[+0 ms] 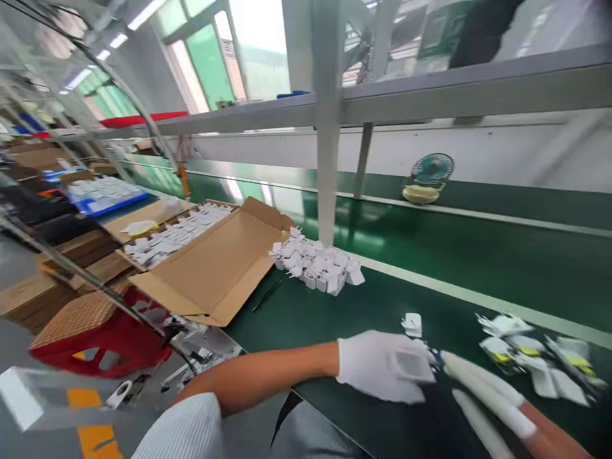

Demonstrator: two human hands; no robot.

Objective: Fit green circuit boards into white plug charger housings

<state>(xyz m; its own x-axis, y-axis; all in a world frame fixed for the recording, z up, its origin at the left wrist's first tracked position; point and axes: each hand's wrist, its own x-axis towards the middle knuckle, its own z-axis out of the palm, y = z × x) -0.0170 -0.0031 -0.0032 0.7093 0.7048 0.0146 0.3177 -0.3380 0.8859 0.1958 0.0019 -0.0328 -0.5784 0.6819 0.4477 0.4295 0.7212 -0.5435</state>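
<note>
Here, 2 gloved hands (382, 366), 1 white part (412, 324)

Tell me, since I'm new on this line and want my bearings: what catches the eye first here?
First, the two gloved hands low in the middle: the left hand lies on the green belt, holding a small white part, with the right hand blurred beside it. Behind them a heap of white parts sits on the belt, and to its left an open cardboard box holds more. A small fan stands at the far edge.
</note>
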